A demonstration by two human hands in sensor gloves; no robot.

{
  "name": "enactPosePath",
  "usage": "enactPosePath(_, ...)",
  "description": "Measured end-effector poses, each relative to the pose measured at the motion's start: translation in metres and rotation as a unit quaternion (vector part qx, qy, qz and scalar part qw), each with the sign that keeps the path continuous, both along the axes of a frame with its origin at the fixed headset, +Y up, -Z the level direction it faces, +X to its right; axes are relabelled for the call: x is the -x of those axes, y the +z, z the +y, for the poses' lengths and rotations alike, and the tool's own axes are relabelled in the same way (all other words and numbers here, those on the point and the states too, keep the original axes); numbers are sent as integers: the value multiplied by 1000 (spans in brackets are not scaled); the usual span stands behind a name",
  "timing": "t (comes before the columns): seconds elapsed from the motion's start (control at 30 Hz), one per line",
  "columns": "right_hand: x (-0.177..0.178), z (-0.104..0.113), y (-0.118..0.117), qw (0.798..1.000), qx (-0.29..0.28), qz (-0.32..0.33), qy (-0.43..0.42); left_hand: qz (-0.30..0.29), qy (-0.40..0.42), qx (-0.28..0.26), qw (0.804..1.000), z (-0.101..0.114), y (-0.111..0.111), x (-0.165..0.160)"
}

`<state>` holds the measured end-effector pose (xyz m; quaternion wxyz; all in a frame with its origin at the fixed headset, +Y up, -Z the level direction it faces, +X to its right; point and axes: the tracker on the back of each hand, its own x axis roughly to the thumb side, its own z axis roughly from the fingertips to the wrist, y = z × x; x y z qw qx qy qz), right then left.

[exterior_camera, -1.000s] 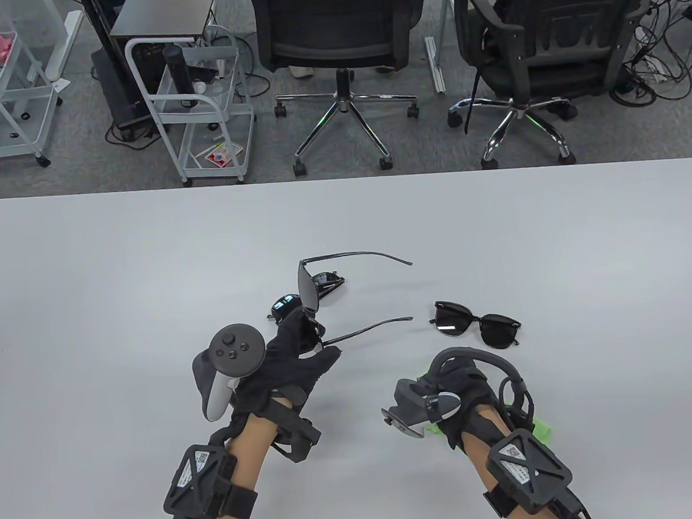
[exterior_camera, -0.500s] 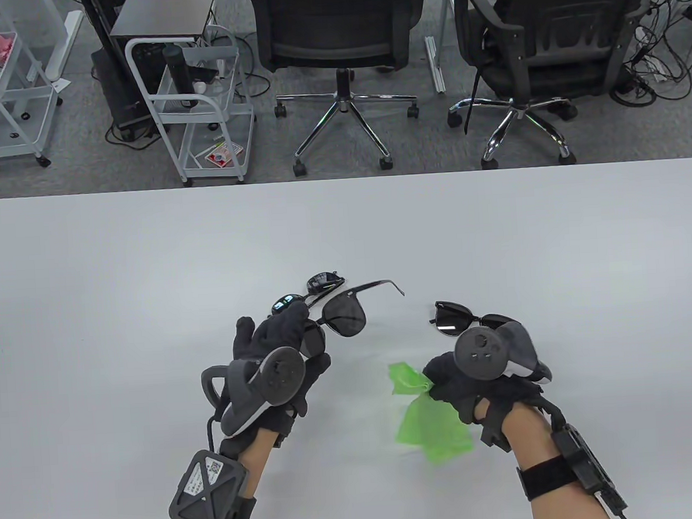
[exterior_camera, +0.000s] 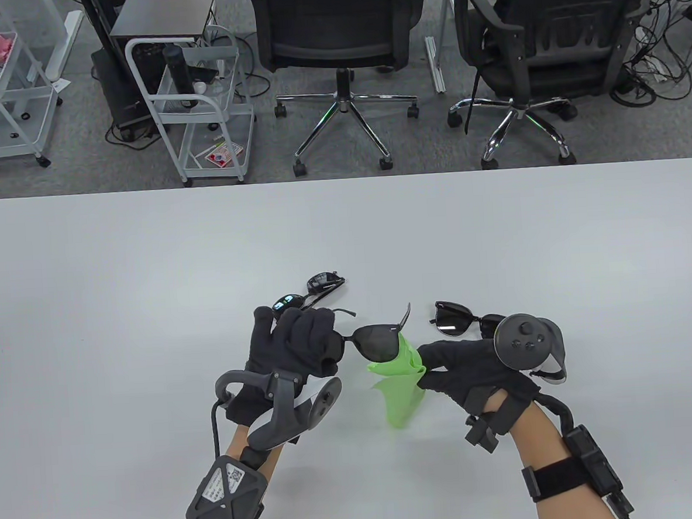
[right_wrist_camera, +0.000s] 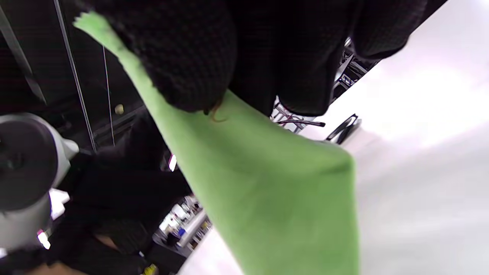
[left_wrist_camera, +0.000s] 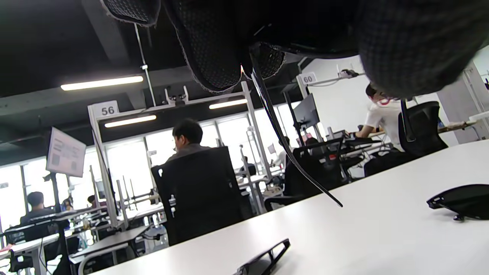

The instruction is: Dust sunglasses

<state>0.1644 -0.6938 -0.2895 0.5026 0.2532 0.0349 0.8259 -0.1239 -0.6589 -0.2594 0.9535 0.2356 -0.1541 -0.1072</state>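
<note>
My left hand (exterior_camera: 296,347) grips a pair of black sunglasses (exterior_camera: 377,341) by one lens side and holds it above the table. One temple arm (left_wrist_camera: 284,143) hangs below my fingers in the left wrist view. My right hand (exterior_camera: 467,372) pinches a green cloth (exterior_camera: 402,385) and holds its top edge against the free lens. The cloth (right_wrist_camera: 267,183) fills the right wrist view under my fingers. A second black pair (exterior_camera: 464,318) lies on the table just beyond my right hand. A third folded pair (exterior_camera: 313,291) lies beyond my left hand.
The white table (exterior_camera: 147,271) stretches wide around my hands. Two office chairs (exterior_camera: 338,37) and a white trolley (exterior_camera: 207,104) stand on the floor beyond its far edge. A folded pair (left_wrist_camera: 458,200) and another dark frame (left_wrist_camera: 267,259) lie on the table in the left wrist view.
My left hand has turned the held sunglasses and moved them right. My right hand has turned over and brought the green cloth up to the lens.
</note>
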Motion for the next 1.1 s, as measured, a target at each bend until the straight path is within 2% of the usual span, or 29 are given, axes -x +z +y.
enactPosePath(0.13,1,-2,0,995,38,-1,-91,-7,11,-19,1000,5,5,-1)
enactPosePath(0.27,2,-4,0,985,61,27,-159,-5,-19,-27,999,2,5,-6)
enactPosePath(0.43,3,1,1,996,24,48,-66,1,-23,-46,999,5,5,-5)
enactPosePath(0.6,7,3,2,998,13,26,-64,-10,-44,-71,996,6,9,-10)
enactPosePath(0.67,7,3,3,996,16,-2,-91,-13,-45,-77,996,7,11,-15)
enactPosePath(0.83,8,-6,6,978,74,-30,-194,-5,-40,-88,995,8,12,-17)
enactPosePath(0.93,17,-7,8,962,107,7,-251,5,-46,-95,994,10,12,-17)
enactPosePath(1.1,29,2,14,980,57,8,-189,-8,-65,-100,993,8,16,-23)
